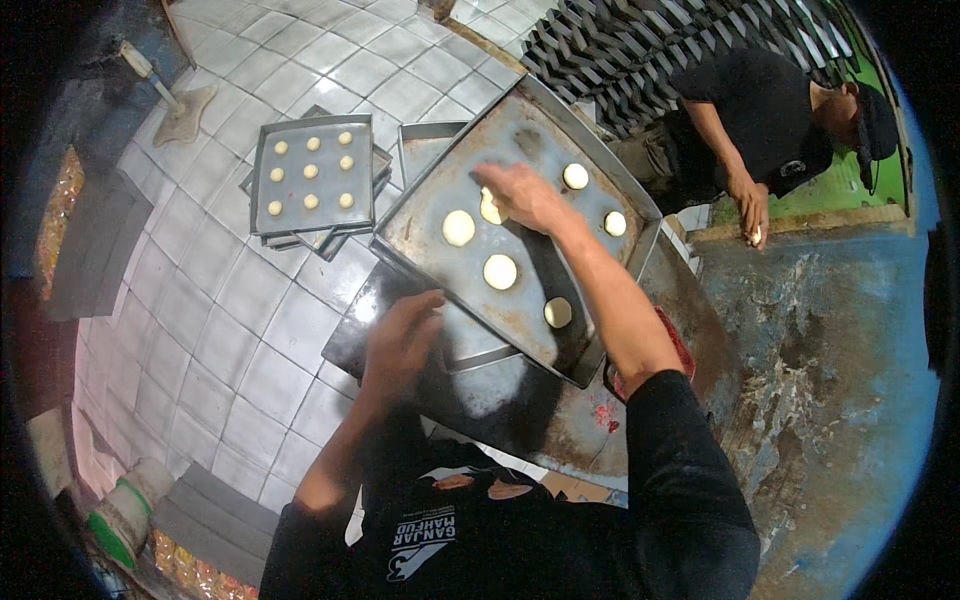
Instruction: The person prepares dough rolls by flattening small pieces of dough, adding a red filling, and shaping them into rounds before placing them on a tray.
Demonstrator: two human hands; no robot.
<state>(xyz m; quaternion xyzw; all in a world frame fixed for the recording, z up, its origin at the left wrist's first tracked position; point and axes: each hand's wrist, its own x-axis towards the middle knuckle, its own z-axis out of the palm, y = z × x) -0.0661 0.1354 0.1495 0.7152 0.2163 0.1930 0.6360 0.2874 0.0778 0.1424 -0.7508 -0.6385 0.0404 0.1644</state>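
A large worn baking tray [420, 215] lies tilted in front of me, with several pale dough rounds spaced on it. My right hand [525, 198] reaches over its middle and is closed on one dough round [490, 208], which it partly covers. Beside that are a wide flat dough round [459, 228] and a similar dough round [500, 271]. Closer to me, another dough round [558, 312] sits in shadow; two more are near the far right side. My left hand [405, 335] holds nothing, fingers apart, by the tray's near left edge.
Left of the big tray, a smaller square tray [290, 228] of small dough balls tops a stack on the white tiles [230, 330]. A scraper-like tool [180, 112] lies farther left. Dark metal moulds [640, 50] fill the back right. A co-worker's hand [748, 203] pinches something small and pale.
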